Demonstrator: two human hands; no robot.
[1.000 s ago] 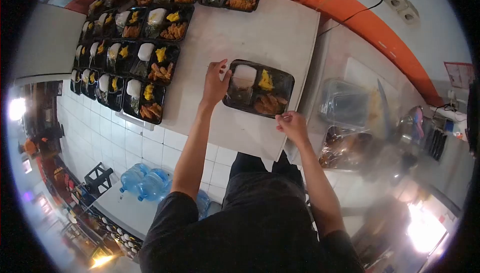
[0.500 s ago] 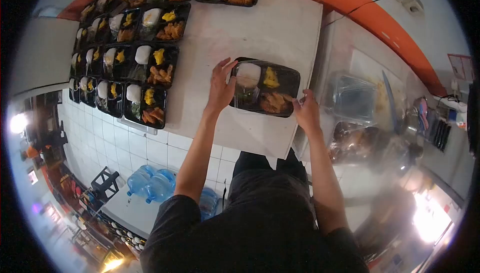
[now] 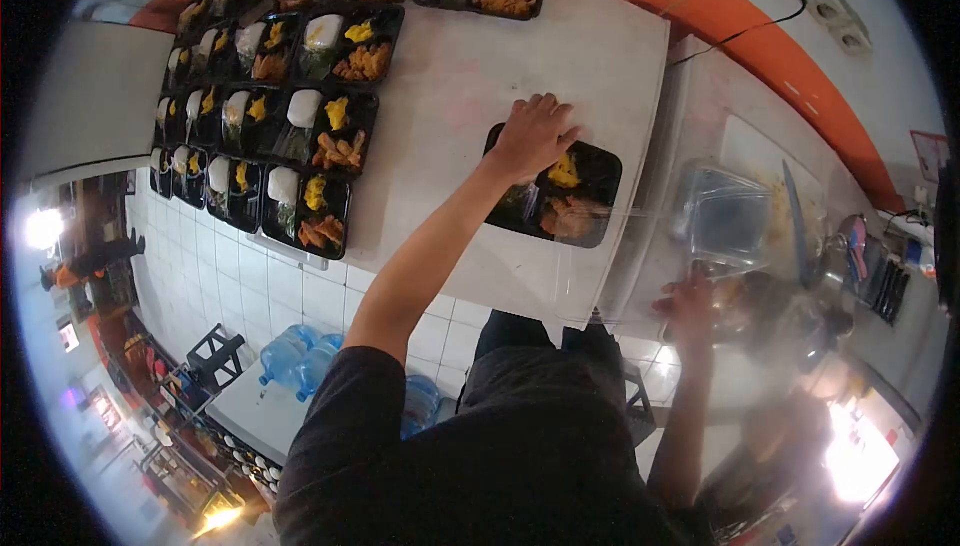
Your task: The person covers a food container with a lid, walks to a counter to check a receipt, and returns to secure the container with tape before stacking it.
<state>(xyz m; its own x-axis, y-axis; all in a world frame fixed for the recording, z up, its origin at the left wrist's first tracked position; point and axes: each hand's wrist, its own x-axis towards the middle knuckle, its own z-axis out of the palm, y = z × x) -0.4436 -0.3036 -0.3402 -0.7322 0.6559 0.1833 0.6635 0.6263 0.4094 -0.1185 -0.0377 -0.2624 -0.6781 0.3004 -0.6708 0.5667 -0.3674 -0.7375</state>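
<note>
A black compartment meal tray [image 3: 597,186] sits on the white table, with yellow food [image 3: 564,170] and fried pieces [image 3: 568,216] in it. My left hand [image 3: 535,136] rests across the tray's far left part, fingers extended and thumb apart, hiding most of the compartment where rice showed earlier. Out to the right and nearer my body, my right hand [image 3: 688,301] is smeared by motion, beside clear plastic packaging. A faint, see-through plastic sheet [image 3: 605,246] appears between the tray and that hand; whether the fingers hold it is not visible.
Rows of filled meal trays [image 3: 335,131] stand on the table's left. On the right-hand surface are a stack of clear lids [image 3: 728,214], a knife [image 3: 795,211] and bagged items [image 3: 765,311]. Blue water bottles [image 3: 300,356] are below; a power strip [image 3: 825,1] is at upper right.
My left hand has moved from the tray's left side onto its top. My right hand has left the tray's right edge and swung right and toward my body. The view has shifted slightly.
</note>
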